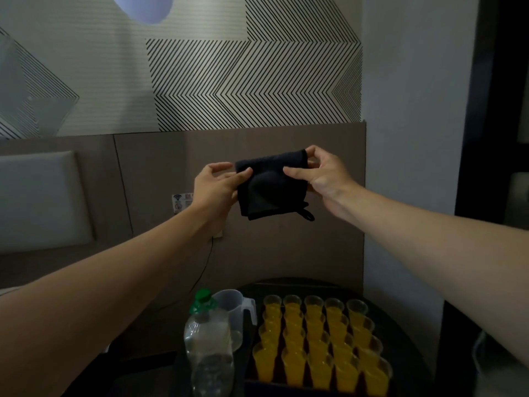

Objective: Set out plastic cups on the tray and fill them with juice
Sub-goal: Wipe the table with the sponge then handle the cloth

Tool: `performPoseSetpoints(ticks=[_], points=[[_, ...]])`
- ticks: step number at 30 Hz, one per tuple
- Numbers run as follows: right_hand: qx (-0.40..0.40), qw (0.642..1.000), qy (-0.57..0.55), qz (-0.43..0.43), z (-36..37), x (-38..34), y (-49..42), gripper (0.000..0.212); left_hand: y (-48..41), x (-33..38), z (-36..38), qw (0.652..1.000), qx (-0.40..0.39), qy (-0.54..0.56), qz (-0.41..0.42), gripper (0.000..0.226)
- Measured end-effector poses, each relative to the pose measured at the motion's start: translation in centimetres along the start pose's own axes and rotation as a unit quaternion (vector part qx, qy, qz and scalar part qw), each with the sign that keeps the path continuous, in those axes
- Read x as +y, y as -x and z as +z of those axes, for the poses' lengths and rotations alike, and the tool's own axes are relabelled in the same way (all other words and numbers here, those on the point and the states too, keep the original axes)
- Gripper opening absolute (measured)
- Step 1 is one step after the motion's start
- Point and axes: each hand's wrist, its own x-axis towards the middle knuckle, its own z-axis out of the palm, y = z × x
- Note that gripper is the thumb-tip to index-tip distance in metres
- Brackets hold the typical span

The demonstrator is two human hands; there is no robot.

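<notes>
While my left hand [213,186] and right hand [320,174] pinch a folded black cloth [272,187] up high, the juice-filled plastic cups [317,339] sit packed on the tray [249,333] below, beside the clear bottle [207,345].

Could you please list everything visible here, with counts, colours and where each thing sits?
cups of juice: about 25, clear plastic with orange juice, in rows on the tray
tray: one, dark, on the table
table: one, dark, round, bottom right
bottle: one, clear, green cap, appears empty, left of the tray
jug: one, clear, behind the bottle
cloth: one, black, folded, held up in the air
cable: one, black, along the wall panel
left hand: pinching the cloth's left edge
right hand: pinching its right edge
</notes>
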Motion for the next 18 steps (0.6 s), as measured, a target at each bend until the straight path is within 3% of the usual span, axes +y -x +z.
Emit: performPoseSetpoints(ticks=[3,7,12,18], points=[[0.046,0.998,0.038,0.013,-0.6,1.4,-0.3,0.038,-0.4,-1.4,0.4,0.997,-0.037,0.007,-0.071,0.036],[0.052,0.997,0.041,0.046,-2.1,3.4,-0.8,0.051,-1.3,-3.6,0.9,0.996,-0.062,-0.036,-0.061,0.010],[0.054,0.994,0.081,0.041,-3.3,6.3,-1.4,0.019,-1.8,-6.7,1.7,0.984,-0.091,-0.152,-0.004,0.011],[0.048,0.994,0.090,0.043,-3.4,9.0,-1.8,0.010,-2.0,-9.2,2.0,0.973,-0.091,-0.210,0.015,0.011]])
